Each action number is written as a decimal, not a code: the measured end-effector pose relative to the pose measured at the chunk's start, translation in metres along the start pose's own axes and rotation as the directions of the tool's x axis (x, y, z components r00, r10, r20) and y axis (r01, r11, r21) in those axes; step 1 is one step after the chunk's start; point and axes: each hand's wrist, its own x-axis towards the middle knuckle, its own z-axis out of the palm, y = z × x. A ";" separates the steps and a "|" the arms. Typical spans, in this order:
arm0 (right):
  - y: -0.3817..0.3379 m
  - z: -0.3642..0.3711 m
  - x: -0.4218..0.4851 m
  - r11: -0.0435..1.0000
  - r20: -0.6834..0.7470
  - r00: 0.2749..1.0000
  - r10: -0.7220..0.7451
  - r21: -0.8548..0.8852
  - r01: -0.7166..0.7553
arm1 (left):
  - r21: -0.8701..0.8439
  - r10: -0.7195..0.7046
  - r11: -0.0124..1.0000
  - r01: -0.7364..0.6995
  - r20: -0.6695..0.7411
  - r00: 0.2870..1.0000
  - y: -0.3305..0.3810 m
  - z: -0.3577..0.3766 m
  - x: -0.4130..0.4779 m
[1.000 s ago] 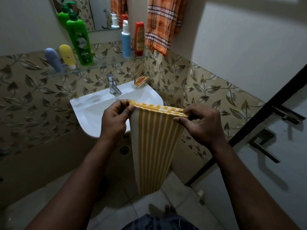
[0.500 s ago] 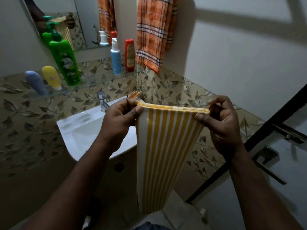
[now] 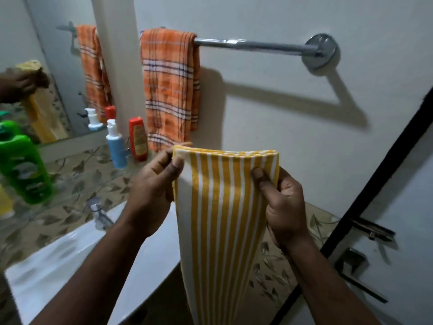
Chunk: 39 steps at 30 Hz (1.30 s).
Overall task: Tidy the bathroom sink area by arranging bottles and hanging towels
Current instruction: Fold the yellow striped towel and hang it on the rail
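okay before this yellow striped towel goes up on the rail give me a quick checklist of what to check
1. Left hand grip on the yellow striped towel, top corner pinched: ok.
2. Right hand grip on the other top corner: ok.
3. Top edge folded and level: ok.
4. Free stretch of the towel rail right of the orange checked towel: ok.
5. Towel already over the rail: not ok, held below it.
6. Lower end of the towel hanging free: cannot tell, out of frame.

Folded towel (image 3: pixel 222 207): yellow and white vertical stripes. Hanging towel (image 3: pixel 169 90): orange check, crossed by white and dark lines. Pump bottle (image 3: pixel 23 167): bright green. Smaller pump bottle (image 3: pixel 116 146): blue body, white top. Tube (image 3: pixel 138 139): red. Tiles (image 3: pixel 77 181): beige with brown leaf print. Rail (image 3: pixel 253 45): silver chrome.
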 end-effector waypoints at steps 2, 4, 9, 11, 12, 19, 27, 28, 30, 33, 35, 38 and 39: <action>-0.007 0.007 0.009 0.998 -0.096 0.995 -0.025 -0.064 0.019 | -0.005 -0.062 0.998 0.063 0.094 0.994 -0.007 -0.002 0.008; -0.013 0.013 0.017 0.990 -0.160 0.985 -0.057 -0.136 0.035 | 0.005 -0.060 0.998 0.060 0.072 0.996 -0.013 -0.004 0.017; -0.041 0.036 0.033 0.958 -0.265 0.947 -0.180 -0.266 0.108 | 0.040 0.033 0.998 -0.039 0.122 0.992 0.003 -0.018 0.055; -0.058 0.041 0.044 0.927 -0.303 0.918 -0.254 -0.347 0.142 | 0.095 0.093 0.989 -0.113 0.187 0.978 0.023 -0.019 0.074; -0.067 0.044 0.051 0.906 -0.315 0.900 -0.300 -0.390 0.166 | 0.124 0.128 0.980 -0.159 0.224 0.966 0.036 -0.017 0.084; -0.157 0.054 0.129 0.548 -0.247 0.705 -0.665 -0.802 0.236 | 0.189 0.391 0.869 -0.458 0.307 0.868 0.125 0.016 0.182; -0.205 0.036 0.250 0.204 -0.125 0.777 -0.617 -0.979 0.004 | 0.507 0.452 0.618 -0.601 0.396 0.799 0.175 0.067 0.297; -0.202 0.033 0.255 0.202 -0.136 0.801 -0.584 -0.979 -0.019 | 0.531 0.433 0.603 -0.595 0.409 0.803 0.172 0.068 0.305; -0.199 0.030 0.261 0.216 -0.145 0.823 -0.550 -0.976 -0.028 | 0.527 0.373 0.627 -0.574 0.443 0.815 0.167 0.067 0.314; -0.198 0.023 0.264 0.243 -0.133 0.843 -0.522 -0.970 -0.003 | 0.417 0.269 0.764 -0.492 0.487 0.831 0.164 0.062 0.316; -0.195 0.019 0.264 0.240 -0.119 0.844 -0.522 -0.971 0.011 | 0.319 0.230 0.842 -0.435 0.516 0.825 0.166 0.059 0.312; -0.190 0.015 0.264 0.218 -0.101 0.832 -0.546 -0.976 0.025 | 0.248 0.188 0.888 -0.386 0.571 0.799 0.168 0.058 0.307; -0.190 0.014 0.265 0.217 -0.097 0.830 -0.549 -0.976 0.029 | 0.249 0.179 0.889 -0.385 0.584 0.791 0.168 0.057 0.306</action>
